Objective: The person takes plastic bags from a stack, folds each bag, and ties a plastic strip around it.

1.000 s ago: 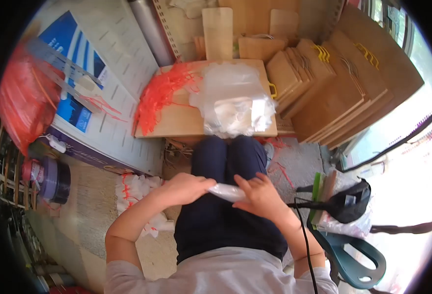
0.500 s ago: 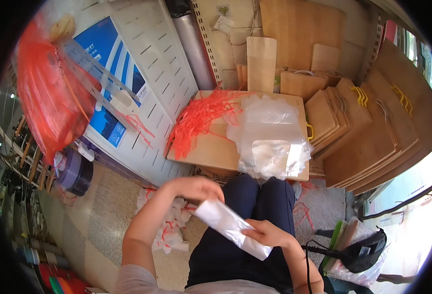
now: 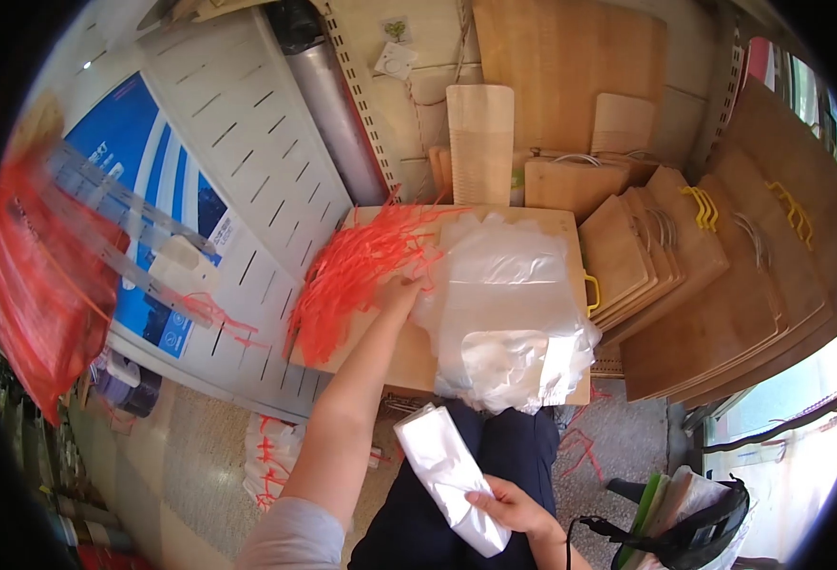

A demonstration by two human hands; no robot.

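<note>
My right hand (image 3: pixel 512 505) grips a folded white plastic bundle (image 3: pixel 449 475) above my lap, thumb on top. My left hand (image 3: pixel 401 291) reaches to the right edge of a pile of red plastic strips (image 3: pixel 357 275) on a wooden board (image 3: pixel 399 366). Its fingers are small and partly lost among the strips, so whether they hold one cannot be made out. Just right of that hand, a stack of clear plastic bags (image 3: pixel 509 313) lies on the same board.
Wooden cutting boards (image 3: pixel 694 304) lean at the right. A red bag (image 3: pixel 48 285) hangs at the left beside a perforated panel (image 3: pixel 247 142). White bundles with red ties (image 3: pixel 271 456) lie on the floor at lower left. A black strap bag (image 3: pixel 708 532) is at lower right.
My left hand has left the white bundle and reached forward to the red strips. The bundle, now held by my right hand alone, is turned more upright. The view has shifted.
</note>
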